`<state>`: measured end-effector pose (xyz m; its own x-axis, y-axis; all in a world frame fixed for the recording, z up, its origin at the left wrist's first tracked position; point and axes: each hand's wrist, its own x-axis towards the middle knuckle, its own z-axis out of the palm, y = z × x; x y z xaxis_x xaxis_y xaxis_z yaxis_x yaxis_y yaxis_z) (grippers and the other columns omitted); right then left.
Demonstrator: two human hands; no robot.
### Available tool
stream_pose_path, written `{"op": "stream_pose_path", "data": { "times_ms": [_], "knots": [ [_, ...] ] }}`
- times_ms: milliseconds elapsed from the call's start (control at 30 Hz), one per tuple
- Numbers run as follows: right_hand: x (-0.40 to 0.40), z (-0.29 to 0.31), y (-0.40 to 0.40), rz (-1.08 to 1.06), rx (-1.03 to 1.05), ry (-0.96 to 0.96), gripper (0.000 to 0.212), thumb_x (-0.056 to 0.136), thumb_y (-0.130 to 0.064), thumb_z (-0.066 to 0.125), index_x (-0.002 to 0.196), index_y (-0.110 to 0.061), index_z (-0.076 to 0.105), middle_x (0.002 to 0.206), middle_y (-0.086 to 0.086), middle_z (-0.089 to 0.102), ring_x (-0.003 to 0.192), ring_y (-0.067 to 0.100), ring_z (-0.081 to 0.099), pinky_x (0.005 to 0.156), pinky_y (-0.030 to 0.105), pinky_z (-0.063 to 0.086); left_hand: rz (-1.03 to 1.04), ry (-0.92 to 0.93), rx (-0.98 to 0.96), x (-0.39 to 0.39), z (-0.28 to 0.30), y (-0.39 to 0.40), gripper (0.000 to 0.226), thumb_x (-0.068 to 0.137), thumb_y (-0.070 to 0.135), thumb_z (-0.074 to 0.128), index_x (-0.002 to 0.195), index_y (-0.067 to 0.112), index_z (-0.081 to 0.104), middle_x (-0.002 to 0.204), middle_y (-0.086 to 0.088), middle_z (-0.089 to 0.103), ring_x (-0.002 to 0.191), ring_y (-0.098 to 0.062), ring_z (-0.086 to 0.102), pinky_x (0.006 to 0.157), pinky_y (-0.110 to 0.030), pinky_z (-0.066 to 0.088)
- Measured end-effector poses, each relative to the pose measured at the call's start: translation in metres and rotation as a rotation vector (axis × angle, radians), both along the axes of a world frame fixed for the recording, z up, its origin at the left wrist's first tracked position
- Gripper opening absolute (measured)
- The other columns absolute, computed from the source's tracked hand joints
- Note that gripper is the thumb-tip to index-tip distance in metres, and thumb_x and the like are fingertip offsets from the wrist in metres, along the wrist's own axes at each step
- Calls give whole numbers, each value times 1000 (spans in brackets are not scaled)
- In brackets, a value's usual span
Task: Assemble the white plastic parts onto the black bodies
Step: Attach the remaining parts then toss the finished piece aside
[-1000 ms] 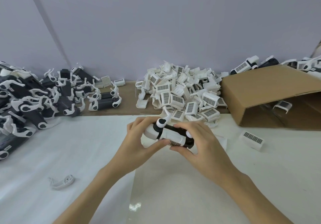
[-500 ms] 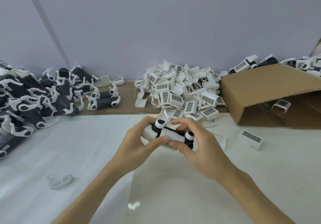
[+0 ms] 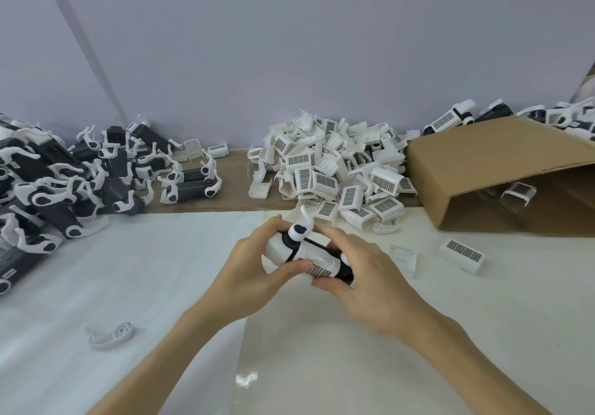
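1. Head view: your left hand (image 3: pixel 254 273) and right hand (image 3: pixel 360 273) both grip the black body (image 3: pixel 344 274), fingers curled around it above the table (image 3: pixel 161 285).
2. The white plastic part (image 3: pixel 317 255) lies between your thumbs. Judge it light, rigid and smooth; hold the body's ends.
3. Your fingers hide the seating edges; whether the part has latched cannot be told.

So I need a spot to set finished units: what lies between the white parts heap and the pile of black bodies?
In the head view, bare brown board separates the white parts heap from the black bodies pile.
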<state>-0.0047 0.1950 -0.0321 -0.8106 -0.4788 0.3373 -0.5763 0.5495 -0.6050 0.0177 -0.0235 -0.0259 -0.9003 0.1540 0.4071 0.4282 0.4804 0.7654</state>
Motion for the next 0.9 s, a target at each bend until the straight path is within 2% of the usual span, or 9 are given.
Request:
{"op": "stream_pose_path", "data": {
  "times_ms": [133, 267, 367, 433, 500, 633, 700, 800, 900],
  "knots": [
    [0, 3, 2, 39, -173, -75, 65, 92, -32, 80, 143, -42, 41, 127, -21, 63, 119, 3, 60, 99, 21, 45, 89, -50, 110, 1, 4, 3, 33, 83, 43, 84, 110, 30, 71, 97, 7, 75, 91, -13, 68, 79, -23, 51],
    [1, 5, 2, 0, 51, 402, 66, 88, -31, 83, 145, -30, 51, 145, -17, 51, 138, 7, 47, 111, 36, 39, 181, -313, 424, 2, 7, 14, 39, 80, 61, 84, 92, 24, 76, 85, 3, 75, 77, -9, 66, 66, -17, 48],
    [-1, 1, 0, -48, -70, 377, 56, 89, -21, 82, 140, -23, 59, 129, -13, 61, 123, 10, 58, 102, 32, 49, 207, -262, 262, 5, 8, 16, 43, 87, 72, 69, 96, 30, 70, 83, 19, 71, 79, 2, 67, 66, -8, 44],
    [-3, 0, 5, -10, -196, 193, 52, 93, -28, 78, 141, -28, 57, 121, -21, 63, 114, 6, 63, 94, 20, 49, 173, -183, 136, 6, 9, 13, 39, 92, 65, 67, 110, 30, 63, 103, 18, 71, 103, 2, 66, 80, -12, 46],
    [-3, -1, 9, 70, -244, 56, 46, 97, -34, 71, 140, -34, 55, 118, -23, 65, 110, 9, 67, 87, 15, 49, 32, -220, 161, 8, 11, 9, 46, 91, 56, 68, 125, 26, 59, 121, 10, 70, 120, -5, 65, 95, -19, 50],
    [-2, -6, 5, 52, -169, 89, 57, 96, -31, 75, 149, -29, 52, 142, -14, 59, 134, 8, 56, 108, 27, 46, -8, -327, 376, 9, 15, 13, 44, 92, 48, 68, 121, 15, 71, 112, -8, 78, 105, -20, 75, 88, -25, 54],
    [-1, -9, -1, -35, -78, 204, 63, 91, -28, 81, 148, -25, 55, 137, -8, 63, 127, 14, 59, 106, 31, 49, 65, -296, 371, 9, 13, 18, 47, 86, 55, 73, 111, 15, 74, 101, -10, 78, 95, -19, 75, 84, -32, 54],
    [1, -10, -7, -77, -33, 297, 53, 91, -19, 81, 141, -19, 63, 120, -5, 72, 111, 24, 64, 94, 32, 53, 160, -305, 369, 9, 10, 24, 57, 77, 68, 72, 104, 18, 74, 92, -2, 79, 92, -19, 75, 95, -51, 54],
    [0, -9, -6, -92, -32, 277, 51, 92, -15, 80, 140, -21, 64, 124, -9, 72, 117, 20, 61, 99, 27, 49, 172, -304, 366, 8, 11, 26, 61, 71, 71, 72, 104, 20, 74, 92, 0, 80, 91, -19, 76, 93, -48, 56]
  ]
}}
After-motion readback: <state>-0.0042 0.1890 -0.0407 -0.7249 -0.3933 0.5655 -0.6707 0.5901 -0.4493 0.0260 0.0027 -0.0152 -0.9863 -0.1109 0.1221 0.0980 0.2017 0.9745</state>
